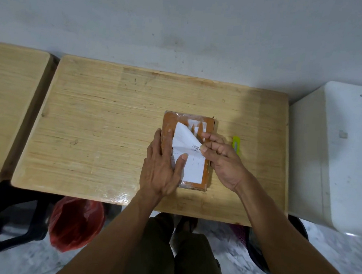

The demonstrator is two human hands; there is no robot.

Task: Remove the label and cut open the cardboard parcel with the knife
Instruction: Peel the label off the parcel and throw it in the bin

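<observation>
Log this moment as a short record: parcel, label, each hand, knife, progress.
parcel: flat brown cardboard parcel wrapped in clear tape, lying on the light wooden table
label: white paper shipping label, far half peeled up and folded toward the person, near half stuck down
left hand: left hand pressing flat on the parcel's left side, thumb on the label
right hand: right hand pinching the lifted label edge
knife: yellow-green utility knife on the table right of the parcel, untouched
progress: label partly off; parcel uncut
</observation>
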